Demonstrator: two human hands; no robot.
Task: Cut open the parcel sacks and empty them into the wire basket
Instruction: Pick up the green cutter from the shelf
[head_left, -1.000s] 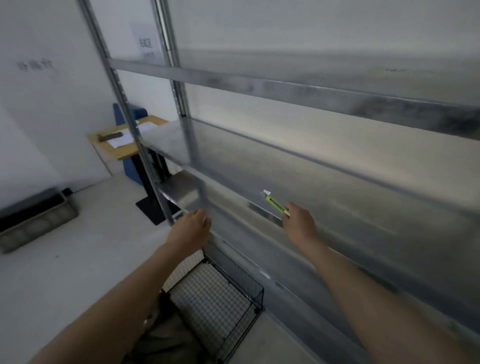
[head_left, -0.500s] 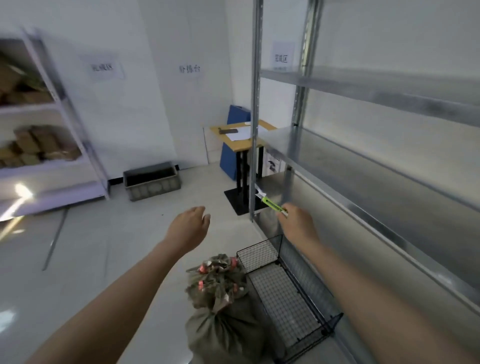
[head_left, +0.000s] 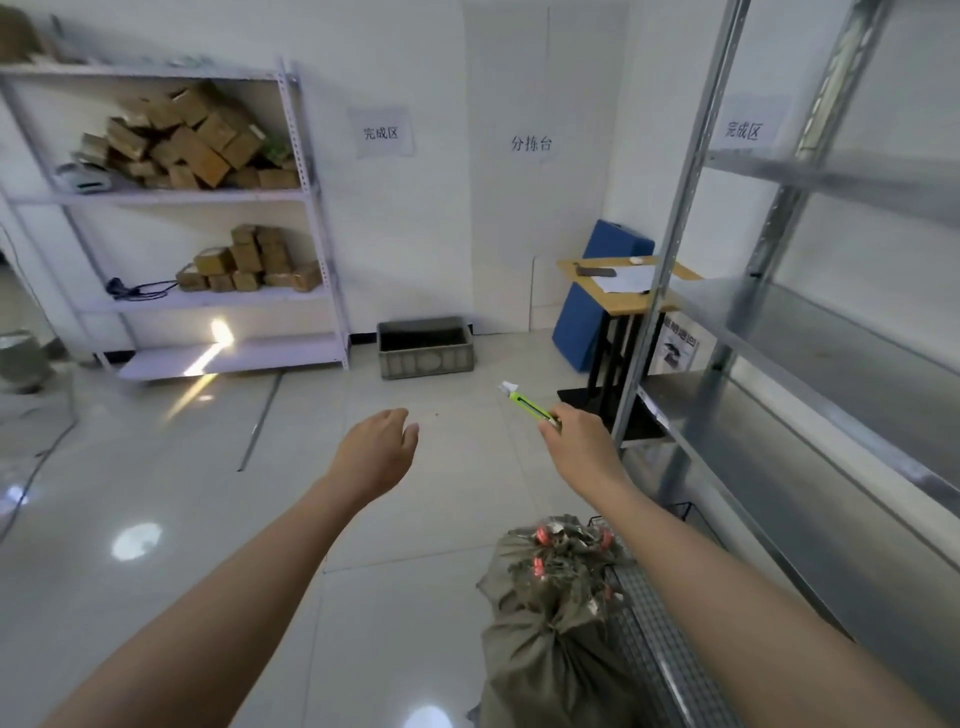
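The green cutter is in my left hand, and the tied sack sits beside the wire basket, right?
Not quite: the head view shows the green cutter in the right hand; the left hand holds nothing. The tied sack does sit beside the wire basket.

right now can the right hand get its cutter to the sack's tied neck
Probably yes: the right hand holds the cutter in open air beyond the sack, with nothing between them.
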